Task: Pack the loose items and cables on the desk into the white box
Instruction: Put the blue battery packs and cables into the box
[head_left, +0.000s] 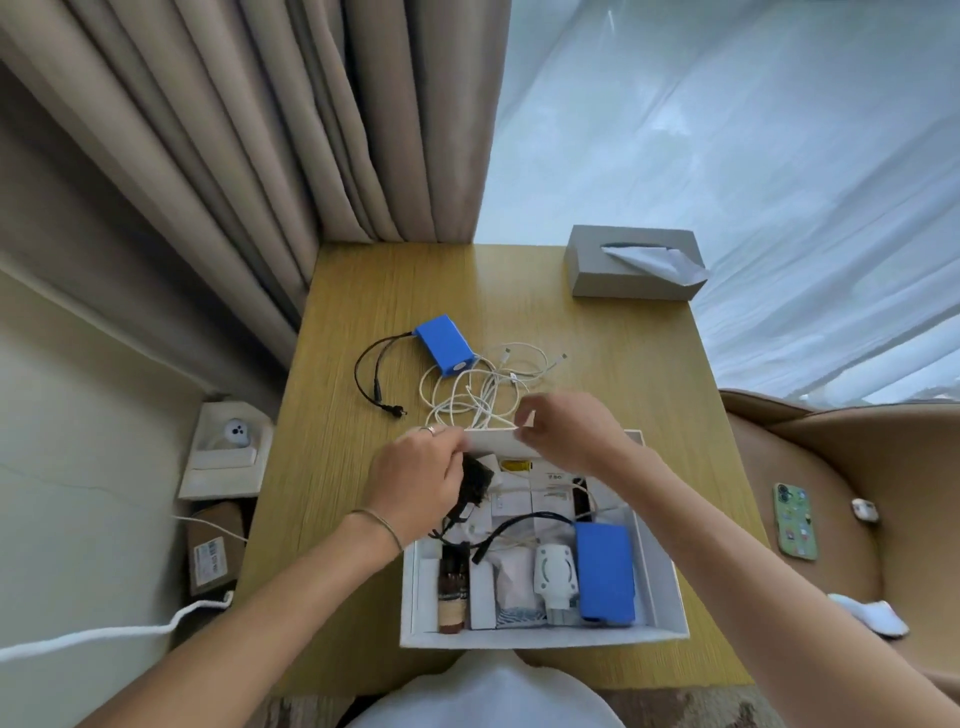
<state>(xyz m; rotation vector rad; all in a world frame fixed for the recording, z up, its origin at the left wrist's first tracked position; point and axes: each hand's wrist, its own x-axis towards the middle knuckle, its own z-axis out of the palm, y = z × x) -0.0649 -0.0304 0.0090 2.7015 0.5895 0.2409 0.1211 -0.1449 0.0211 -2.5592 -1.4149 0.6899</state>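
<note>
Our left hand (413, 480) and right hand (569, 431) both pinch a white cable (491, 427) stretched taut between them, fingers curled narrow round it, above the far wall of the white box (662, 587). The rest of the cables (480, 387) lie tangled on the desk (597, 364) just beyond, touching a blue pack (443, 344) with a black lead (371, 379). In the box we see a second blue pack (605, 569), a white charger (556, 574) and a brown bottle (452, 587). A tissue box (631, 262) sits at the far right corner.
</note>
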